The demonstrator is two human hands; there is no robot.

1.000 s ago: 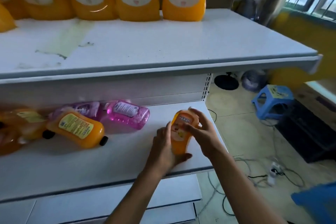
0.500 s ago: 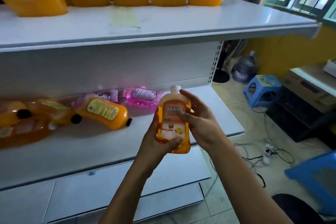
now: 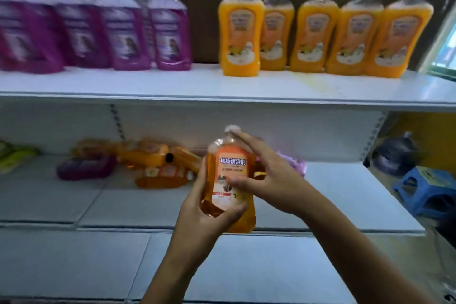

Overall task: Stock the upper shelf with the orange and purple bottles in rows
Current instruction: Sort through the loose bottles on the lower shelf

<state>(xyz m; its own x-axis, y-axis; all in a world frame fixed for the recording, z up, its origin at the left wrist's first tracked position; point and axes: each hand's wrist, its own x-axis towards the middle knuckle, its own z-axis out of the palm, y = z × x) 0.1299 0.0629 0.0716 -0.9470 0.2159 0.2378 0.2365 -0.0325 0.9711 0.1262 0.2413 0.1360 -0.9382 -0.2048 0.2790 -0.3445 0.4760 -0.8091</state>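
at lower centre we hold an orange bottle (image 3: 228,180) upright, left hand (image 3: 209,215) curled round its base, right hand (image 3: 266,180) with fingers spread on its side, and next we judge it goes up onto the upper shelf (image 3: 172,86)

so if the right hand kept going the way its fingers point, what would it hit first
The right hand points up and left; its fingertips already touch the held orange bottle near the white cap. Beyond that, depth is unclear.

Clear glossy plastic bottle (image 3: 228,180) with smooth paper-like label and white cap, far right orange bottles (image 3: 323,32) in shiny plastic with crinkled film at the necks, upper shelf (image 3: 172,86) smooth white painted metal, stool (image 3: 427,190) blue plastic
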